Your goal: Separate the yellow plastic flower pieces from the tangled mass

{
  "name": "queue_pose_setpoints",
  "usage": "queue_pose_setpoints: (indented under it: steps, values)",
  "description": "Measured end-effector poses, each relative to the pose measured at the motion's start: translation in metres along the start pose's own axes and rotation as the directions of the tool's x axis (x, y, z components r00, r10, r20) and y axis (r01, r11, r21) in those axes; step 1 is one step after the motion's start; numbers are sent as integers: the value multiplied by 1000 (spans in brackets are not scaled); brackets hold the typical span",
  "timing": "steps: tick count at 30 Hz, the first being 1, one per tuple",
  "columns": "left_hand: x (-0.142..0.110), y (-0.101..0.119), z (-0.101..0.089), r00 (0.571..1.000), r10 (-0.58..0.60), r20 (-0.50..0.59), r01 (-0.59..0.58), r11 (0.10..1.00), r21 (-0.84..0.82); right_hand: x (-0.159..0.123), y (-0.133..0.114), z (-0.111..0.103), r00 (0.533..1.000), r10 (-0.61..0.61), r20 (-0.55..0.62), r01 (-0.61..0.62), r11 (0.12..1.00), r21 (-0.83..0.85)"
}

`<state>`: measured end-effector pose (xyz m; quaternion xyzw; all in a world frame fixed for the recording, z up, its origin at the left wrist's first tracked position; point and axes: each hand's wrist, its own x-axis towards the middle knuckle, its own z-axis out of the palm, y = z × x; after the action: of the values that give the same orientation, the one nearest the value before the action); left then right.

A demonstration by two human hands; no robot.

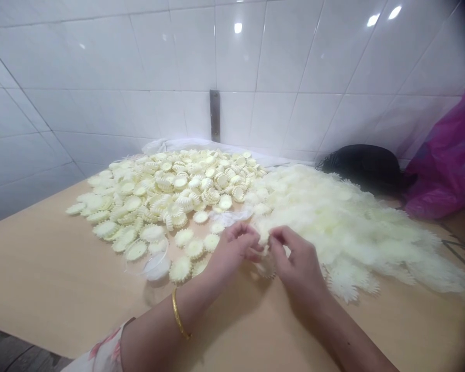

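Note:
My left hand and my right hand meet over the middle of the tan table. Both are pinched closed on a small pale-yellow frilly plastic flower piece held between their fingertips. A gold bangle circles my left wrist. To the left lies a spread of round cream toothed discs, some flat and some stacked. To the right sits a big heap of feathery white-yellow petal pieces, touching my right hand's far side.
A white tiled wall runs behind the table, with a grey metal bracket on it. A black rounded object and a magenta plastic bag sit at the back right. A clear plastic scrap lies near the discs.

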<state>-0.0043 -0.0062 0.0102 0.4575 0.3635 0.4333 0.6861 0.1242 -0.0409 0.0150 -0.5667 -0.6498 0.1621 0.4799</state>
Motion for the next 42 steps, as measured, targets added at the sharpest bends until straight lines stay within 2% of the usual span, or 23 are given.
queue_pose_setpoints:
  steps: [2,4,10,14,19,25,28,34,39,42]
  values:
    - [0,-2,0,1000,3,10,-3,1000,24,-1,1,1,995,-99,27,101,992,-77]
    - [0,-3,-1,1000,6,12,-6,999,32,-2,2,1,989,-136,56,141,985,-95]
    - [3,-3,-2,993,-26,113,34,997,-72,-1,0,-2,999,-29,41,30,999,-22]
    - [3,-1,-1,989,-66,134,85,987,-136,-1,-1,-1,998,-48,40,50,998,-38]
    - [2,-3,-2,992,-19,125,32,994,-103,-2,-1,0,996,-68,58,71,996,-52]
    - [4,-1,-4,979,-74,190,97,988,-116,0,-2,-4,997,28,69,-36,994,107]
    - [4,2,-2,971,-93,219,134,974,-181,1,-3,-6,994,74,82,-90,974,209]
    - [4,3,1,984,-101,147,137,957,-257,3,-4,-4,980,136,143,-178,921,346]
    - [3,3,2,993,-54,101,76,971,-227,2,-2,-4,982,87,165,-137,935,326]
    - [3,3,2,995,-42,96,62,974,-217,2,-2,-5,983,42,178,-88,962,260]
